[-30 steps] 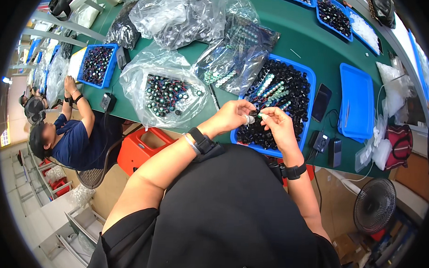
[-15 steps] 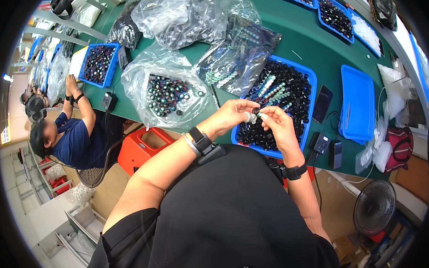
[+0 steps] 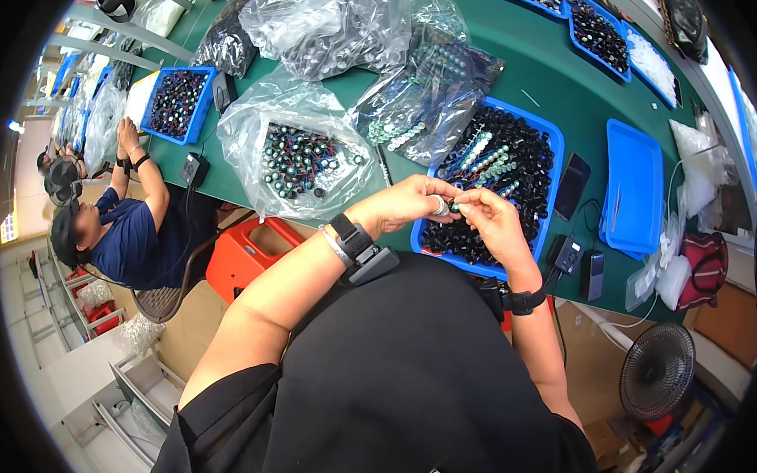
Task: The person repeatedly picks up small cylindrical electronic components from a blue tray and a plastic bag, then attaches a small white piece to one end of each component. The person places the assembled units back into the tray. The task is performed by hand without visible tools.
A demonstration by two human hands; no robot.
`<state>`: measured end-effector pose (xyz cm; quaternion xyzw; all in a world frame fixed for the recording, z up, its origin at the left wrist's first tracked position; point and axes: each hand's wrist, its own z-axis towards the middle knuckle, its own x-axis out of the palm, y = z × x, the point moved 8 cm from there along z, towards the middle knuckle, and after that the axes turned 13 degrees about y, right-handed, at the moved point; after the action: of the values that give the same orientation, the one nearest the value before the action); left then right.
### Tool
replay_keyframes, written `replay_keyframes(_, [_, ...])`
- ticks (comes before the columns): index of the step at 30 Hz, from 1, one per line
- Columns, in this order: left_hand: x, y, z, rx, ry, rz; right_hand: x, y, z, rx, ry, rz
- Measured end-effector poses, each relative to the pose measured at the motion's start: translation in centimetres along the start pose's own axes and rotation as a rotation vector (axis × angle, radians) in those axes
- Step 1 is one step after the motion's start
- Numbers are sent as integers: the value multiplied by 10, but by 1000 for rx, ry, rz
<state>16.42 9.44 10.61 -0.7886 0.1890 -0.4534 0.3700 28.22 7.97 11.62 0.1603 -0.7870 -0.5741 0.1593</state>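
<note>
My left hand and my right hand meet over the near edge of a blue tray. Both are closed, fingertips pinching a small dark round part with a greenish face between them. Fingers cover most of it. Below them the tray is full of small black caps. On top of the caps lie strips of small round green boards with wires. Left of my hands, an open clear plastic bag holds many assembled round parts with greenish faces and red and blue wires.
Bags of dark parts sit at the back of the green table. To the right are a phone, a small black box, and stacked blue trays. A person works at left near another tray.
My fingertips have drawn closer together around the small part, which shows less now. The whole view has shifted slightly.
</note>
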Motion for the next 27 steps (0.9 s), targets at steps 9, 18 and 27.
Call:
replay_keyframes(9, [-7,2,-1,87,-124,-58,-5,-7,0,-7,-22,217])
replay_keyframes(18, [-1,-4,-3,54,-115,6,-5,-3,0,-19,-74,124])
replay_keyframes(27, [-6,-3,-4,74,-210,103,-7,-5,3,33,-75,164])
